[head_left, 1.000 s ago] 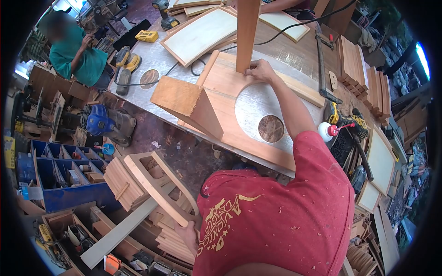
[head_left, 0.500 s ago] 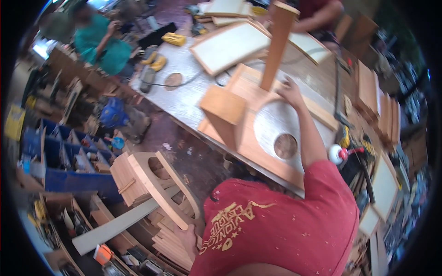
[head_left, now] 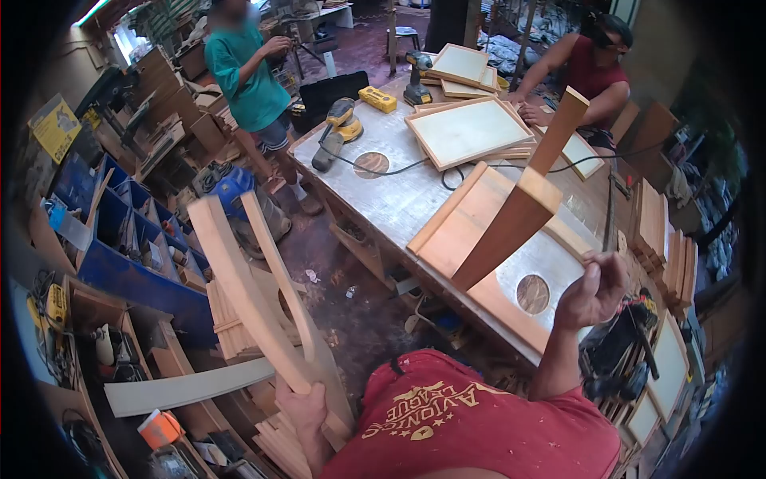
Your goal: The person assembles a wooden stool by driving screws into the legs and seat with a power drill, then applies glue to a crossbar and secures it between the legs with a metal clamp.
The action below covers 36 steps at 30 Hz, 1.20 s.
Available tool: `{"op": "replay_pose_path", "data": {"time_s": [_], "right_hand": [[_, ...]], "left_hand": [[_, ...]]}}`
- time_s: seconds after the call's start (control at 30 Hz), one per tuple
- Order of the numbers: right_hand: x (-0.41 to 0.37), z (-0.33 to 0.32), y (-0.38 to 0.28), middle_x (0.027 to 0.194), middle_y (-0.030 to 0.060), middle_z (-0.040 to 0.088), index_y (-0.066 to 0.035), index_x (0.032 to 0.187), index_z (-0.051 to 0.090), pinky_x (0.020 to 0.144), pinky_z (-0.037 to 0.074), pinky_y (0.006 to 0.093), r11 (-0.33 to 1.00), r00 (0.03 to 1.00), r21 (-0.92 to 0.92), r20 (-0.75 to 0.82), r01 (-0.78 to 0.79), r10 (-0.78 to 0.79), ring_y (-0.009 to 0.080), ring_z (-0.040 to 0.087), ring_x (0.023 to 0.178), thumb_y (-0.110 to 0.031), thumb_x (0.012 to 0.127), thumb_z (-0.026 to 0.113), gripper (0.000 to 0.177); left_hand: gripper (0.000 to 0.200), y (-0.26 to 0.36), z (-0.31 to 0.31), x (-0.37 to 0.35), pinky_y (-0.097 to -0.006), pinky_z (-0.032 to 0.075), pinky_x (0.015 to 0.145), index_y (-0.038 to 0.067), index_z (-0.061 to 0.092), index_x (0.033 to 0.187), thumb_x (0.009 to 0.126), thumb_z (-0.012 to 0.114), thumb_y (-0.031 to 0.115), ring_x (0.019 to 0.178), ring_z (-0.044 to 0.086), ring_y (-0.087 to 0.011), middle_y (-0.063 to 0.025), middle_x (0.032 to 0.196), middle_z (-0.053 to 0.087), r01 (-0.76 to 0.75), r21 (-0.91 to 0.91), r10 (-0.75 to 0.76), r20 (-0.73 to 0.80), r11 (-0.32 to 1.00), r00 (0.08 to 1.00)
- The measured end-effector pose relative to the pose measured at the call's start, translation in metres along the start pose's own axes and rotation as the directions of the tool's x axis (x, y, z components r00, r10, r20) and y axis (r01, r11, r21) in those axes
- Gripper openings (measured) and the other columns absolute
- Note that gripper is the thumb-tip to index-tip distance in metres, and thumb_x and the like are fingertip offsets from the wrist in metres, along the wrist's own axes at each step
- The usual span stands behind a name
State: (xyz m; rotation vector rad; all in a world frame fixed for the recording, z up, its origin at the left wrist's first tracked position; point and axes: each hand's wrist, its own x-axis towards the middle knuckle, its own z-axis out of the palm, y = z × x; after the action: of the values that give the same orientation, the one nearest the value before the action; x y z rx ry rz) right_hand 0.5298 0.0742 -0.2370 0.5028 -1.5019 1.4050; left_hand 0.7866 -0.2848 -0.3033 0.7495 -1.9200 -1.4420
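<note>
diagonally, the wooden frame (head_left: 252,295) points to the view's upper left.

The person in the red shirt (head_left: 479,435) grips a pale wooden frame (head_left: 254,295) in the left hand (head_left: 303,407), its long bars slanting up and away above the floor. The right hand (head_left: 592,291) is up, fingers half-curled, near the metal-topped table (head_left: 395,191). On it, a wooden post (head_left: 507,231) rises from a flat wooden board (head_left: 448,231), a second post (head_left: 562,129) behind. Across the table, a worker in teal (head_left: 249,76) stands; another in dark red (head_left: 581,76) leans over white panels (head_left: 471,132).
</note>
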Motion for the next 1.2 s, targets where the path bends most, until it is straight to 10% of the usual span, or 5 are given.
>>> {"op": "replay_pose_path", "data": {"time_s": [0.27,0.37,0.63,0.83,1.2], "right_hand": [[-0.104,0.207,-0.185,0.151,0.0194,0.038,-0.003,0.158,0.007,0.114,0.036,0.0434,0.581,0.474,0.304,0.865,-0.755,0.164,0.0272,0.041,0.140,-0.021,0.073,0.091,0.121],[-0.086,0.240,-0.223,0.124,0.0129,0.059,0.002,0.136,0.046,0.097,0.051,0.0361,0.344,0.344,0.207,0.846,-0.916,0.407,0.0204,0.061,0.113,-0.017,0.078,0.084,0.071],[-0.039,0.197,-0.227,0.113,0.0101,0.060,0.001,0.126,0.051,0.083,0.056,0.0342,0.299,0.663,0.593,0.695,-0.747,0.278,0.0172,0.065,0.095,-0.002,0.076,0.077,0.056],[0.009,0.137,-0.231,0.104,0.0101,0.048,0.003,0.137,0.035,0.076,0.052,0.0378,0.152,0.909,0.897,0.414,-0.416,0.046,0.0205,0.053,0.087,-0.012,0.067,0.068,0.079],[0.034,0.034,-0.206,0.110,0.0146,0.053,-0.001,0.136,0.038,0.095,0.048,0.0452,0.629,0.981,0.767,0.189,-0.126,-0.033,0.0306,0.054,0.104,-0.028,0.068,0.073,0.081]], "left_hand": [[0.062,0.032,-0.020,0.063,-0.0470,0.046,0.086,-0.007,0.053,0.126,0.067,0.070,0.004,0.097,0.059,-0.0422,-0.0234,0.110,0.059,-0.614,0.256,0.589,0.173,0.747,0.789],[0.066,0.054,-0.019,0.063,-0.0471,0.044,0.085,-0.007,0.052,0.128,0.067,0.073,0.008,0.096,0.060,-0.0420,-0.0228,0.113,0.060,-0.745,0.192,0.703,0.249,0.639,0.667],[0.084,0.074,-0.043,0.075,-0.0459,0.040,0.104,-0.007,0.043,0.140,0.073,0.078,0.028,0.121,0.049,-0.0380,-0.0239,0.131,0.049,-0.762,0.029,0.691,0.400,0.647,0.602],[0.054,0.004,-0.032,0.128,-0.0463,0.040,0.109,-0.002,0.040,0.145,0.103,0.051,0.029,0.134,0.045,-0.0307,-0.0210,0.145,0.047,0.452,-0.758,-0.058,0.485,0.470,0.873],[0.042,0.143,0.043,0.201,-0.0274,0.056,0.078,-0.005,0.054,0.126,0.105,0.050,0.031,0.092,0.068,-0.0174,-0.0125,0.111,0.067,0.153,-0.646,0.343,0.574,0.748,0.744]]}}
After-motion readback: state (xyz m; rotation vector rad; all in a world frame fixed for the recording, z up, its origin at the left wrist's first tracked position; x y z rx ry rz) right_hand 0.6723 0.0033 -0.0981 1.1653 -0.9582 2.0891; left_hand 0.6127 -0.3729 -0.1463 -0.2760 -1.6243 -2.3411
